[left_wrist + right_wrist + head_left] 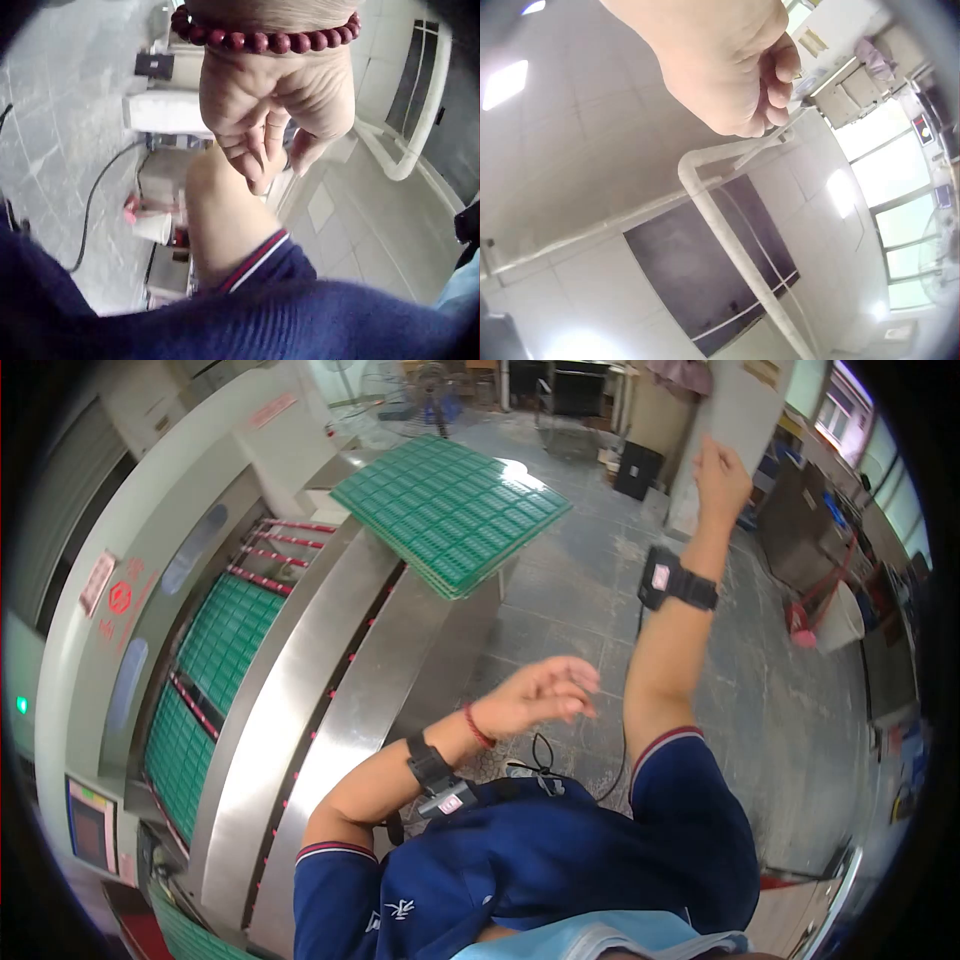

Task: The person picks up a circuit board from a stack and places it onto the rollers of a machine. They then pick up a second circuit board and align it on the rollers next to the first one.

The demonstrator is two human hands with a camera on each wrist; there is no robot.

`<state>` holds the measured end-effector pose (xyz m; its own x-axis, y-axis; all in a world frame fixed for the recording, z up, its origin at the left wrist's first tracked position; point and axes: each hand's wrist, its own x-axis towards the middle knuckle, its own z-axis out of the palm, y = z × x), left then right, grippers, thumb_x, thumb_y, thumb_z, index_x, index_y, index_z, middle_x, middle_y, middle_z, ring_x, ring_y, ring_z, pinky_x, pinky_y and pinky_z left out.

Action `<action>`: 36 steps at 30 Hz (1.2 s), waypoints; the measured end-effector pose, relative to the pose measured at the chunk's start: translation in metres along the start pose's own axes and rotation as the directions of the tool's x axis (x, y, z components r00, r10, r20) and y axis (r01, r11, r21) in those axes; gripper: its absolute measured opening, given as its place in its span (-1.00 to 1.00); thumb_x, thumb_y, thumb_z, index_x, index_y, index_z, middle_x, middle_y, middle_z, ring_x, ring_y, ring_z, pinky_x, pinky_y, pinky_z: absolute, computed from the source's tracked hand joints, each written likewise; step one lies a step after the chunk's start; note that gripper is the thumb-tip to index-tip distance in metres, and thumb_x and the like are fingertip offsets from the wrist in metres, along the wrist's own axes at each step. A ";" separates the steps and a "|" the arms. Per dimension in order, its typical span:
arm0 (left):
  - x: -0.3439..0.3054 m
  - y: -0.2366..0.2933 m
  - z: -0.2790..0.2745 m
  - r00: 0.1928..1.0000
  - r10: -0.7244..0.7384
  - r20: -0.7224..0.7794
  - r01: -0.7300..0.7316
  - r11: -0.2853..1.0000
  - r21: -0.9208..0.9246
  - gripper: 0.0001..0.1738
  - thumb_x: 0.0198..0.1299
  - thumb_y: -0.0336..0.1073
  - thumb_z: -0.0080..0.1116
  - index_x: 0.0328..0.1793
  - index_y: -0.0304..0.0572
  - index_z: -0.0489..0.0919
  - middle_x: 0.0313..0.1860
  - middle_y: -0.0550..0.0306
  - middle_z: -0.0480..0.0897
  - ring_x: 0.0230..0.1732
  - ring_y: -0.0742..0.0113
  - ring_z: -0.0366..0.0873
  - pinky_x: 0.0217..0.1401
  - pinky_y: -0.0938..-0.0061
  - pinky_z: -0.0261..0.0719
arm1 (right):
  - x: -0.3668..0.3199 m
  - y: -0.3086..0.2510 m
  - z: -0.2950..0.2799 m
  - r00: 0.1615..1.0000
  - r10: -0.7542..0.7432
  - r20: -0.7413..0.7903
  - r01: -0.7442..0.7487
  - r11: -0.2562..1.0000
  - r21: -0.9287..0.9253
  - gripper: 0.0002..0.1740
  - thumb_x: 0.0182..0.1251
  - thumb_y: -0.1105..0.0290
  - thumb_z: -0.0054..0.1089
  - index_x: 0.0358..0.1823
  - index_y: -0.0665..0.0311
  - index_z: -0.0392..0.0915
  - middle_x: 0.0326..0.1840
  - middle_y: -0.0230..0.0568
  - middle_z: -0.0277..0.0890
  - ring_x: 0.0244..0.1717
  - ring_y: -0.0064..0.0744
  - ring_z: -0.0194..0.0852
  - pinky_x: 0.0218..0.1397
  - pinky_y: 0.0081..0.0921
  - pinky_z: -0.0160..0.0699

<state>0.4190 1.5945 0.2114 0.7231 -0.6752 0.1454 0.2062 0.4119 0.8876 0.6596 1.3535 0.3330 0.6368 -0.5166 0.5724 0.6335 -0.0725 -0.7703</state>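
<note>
The biggest thing is the long pale grey machine [150, 560], far off to the left of both grips. Shiny steel strips [330, 660] run along it, and flat green boards with little squares [215, 650] lie in a row inside it.

The grey stone floor [780, 700] is under both grips.

A stack of green square-patterned boards [450, 510] sits on the far end of the machine. It is ahead of the left grip [540, 695] and a bit to its left, well apart from it. It is also to the left of the right grip [720, 475] and touches neither one.

The person wears a dark blue shirt [560, 860], below both grips.

The left grip is held out in the air over the floor, just beside the steel strips. Its fingers [259, 146] are loose and only a little bent, and it holds nothing.

The right grip is lifted up high, above and to the right of the left one. Its fingers [776, 75] are curled in to the palm, and there is nothing in it (the right wrist camera shows only a white pipe [727, 225] on the ceiling behind it).

A black band with a small camera [680, 582] sits just below the right grip. A string of dark red beads [262, 37] goes round the wrist just below the left grip.
</note>
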 end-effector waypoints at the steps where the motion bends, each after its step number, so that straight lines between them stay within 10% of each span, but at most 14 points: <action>1: -0.013 0.004 -0.014 0.991 0.047 -0.125 -0.036 0.995 0.089 -0.59 0.23 -0.37 0.14 0.19 -0.21 0.37 -0.03 0.20 0.54 -0.04 0.42 0.54 -0.11 0.61 0.46 | -0.007 0.007 -0.004 0.999 0.030 0.023 -0.030 0.999 -0.035 -0.73 0.18 0.30 0.32 -0.27 0.39 0.60 -0.55 -0.28 0.55 -0.61 -0.67 0.36 -0.59 -0.72 0.29; 7: -0.152 0.018 -0.082 0.714 0.263 -0.649 -0.129 0.960 0.247 -0.63 0.20 -0.41 0.12 0.15 -0.24 0.43 -0.07 0.19 0.55 -0.22 0.48 0.53 -0.13 0.54 0.50 | -0.046 0.117 -0.077 0.982 0.110 0.153 -0.017 0.861 -0.509 -0.67 0.21 0.17 0.26 -0.31 0.35 0.61 -0.54 -0.34 0.54 -0.58 -0.60 0.40 -0.50 -0.58 0.37; 10: -0.224 -0.002 -0.093 0.412 0.346 -0.843 -0.100 0.937 0.335 -0.70 0.20 -0.41 0.13 0.06 -0.26 0.48 -0.23 0.20 0.56 -0.38 0.53 0.47 -0.23 0.57 0.48 | -0.093 0.172 -0.116 0.947 0.274 0.165 -0.127 0.796 -0.591 -0.66 0.22 0.15 0.23 -0.31 0.34 0.63 -0.58 -0.31 0.55 -0.57 -0.53 0.44 -0.45 -0.54 0.41; 13: -0.287 -0.031 -0.087 0.086 0.335 -0.938 0.046 0.939 0.340 -0.78 0.19 -0.42 0.14 -0.03 -0.28 0.51 -0.33 0.23 0.56 -0.43 0.56 0.45 -0.34 0.66 0.44 | -0.144 0.154 -0.124 0.873 0.441 0.209 -0.241 0.762 -0.600 -0.64 0.22 0.14 0.24 -0.30 0.36 0.63 -0.58 -0.30 0.56 -0.56 -0.54 0.48 -0.45 -0.59 0.43; 18: -0.340 -0.078 -0.060 -0.183 0.288 -0.940 0.090 0.957 0.275 -0.87 0.24 -0.45 0.08 -0.11 -0.29 0.48 -0.34 0.10 0.59 -0.50 0.52 0.46 -0.47 0.71 0.41 | -0.181 0.188 -0.132 0.806 0.539 0.246 -0.302 0.731 -0.612 -0.63 0.21 0.15 0.25 -0.28 0.39 0.61 -0.55 -0.28 0.58 -0.52 -0.55 0.53 -0.44 -0.62 0.45; 23: -0.327 -0.087 -0.037 -0.246 0.229 -0.942 -0.179 0.944 0.276 -0.92 0.25 -0.49 0.03 -0.15 -0.25 0.42 -0.29 0.00 0.58 -0.52 0.53 0.44 -0.51 0.68 0.45 | -0.182 0.174 -0.103 0.785 0.522 0.332 -0.215 0.734 -0.645 -0.67 0.23 0.21 0.23 -0.22 0.39 0.60 -0.51 -0.26 0.58 -0.46 -0.55 0.56 -0.44 -0.62 0.46; 36: -0.231 -0.106 -0.042 -0.460 0.386 -0.800 0.047 0.910 0.412 -0.89 0.28 -0.40 0.05 -0.11 -0.25 0.46 -0.41 0.18 0.53 -0.51 0.55 0.43 -0.43 0.68 0.45 | -0.043 0.364 0.070 0.753 0.430 0.499 -0.130 0.840 -0.527 -0.43 0.10 0.23 0.35 0.03 0.53 0.46 -0.18 0.04 0.60 -0.12 -0.30 0.60 -0.06 -0.45 0.53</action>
<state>0.2577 1.7328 0.0647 0.2739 0.9589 -0.0742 -0.0501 0.0913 0.9946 0.8940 1.4092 0.0475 0.9707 0.0052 0.2400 0.2175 -0.4431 -0.8697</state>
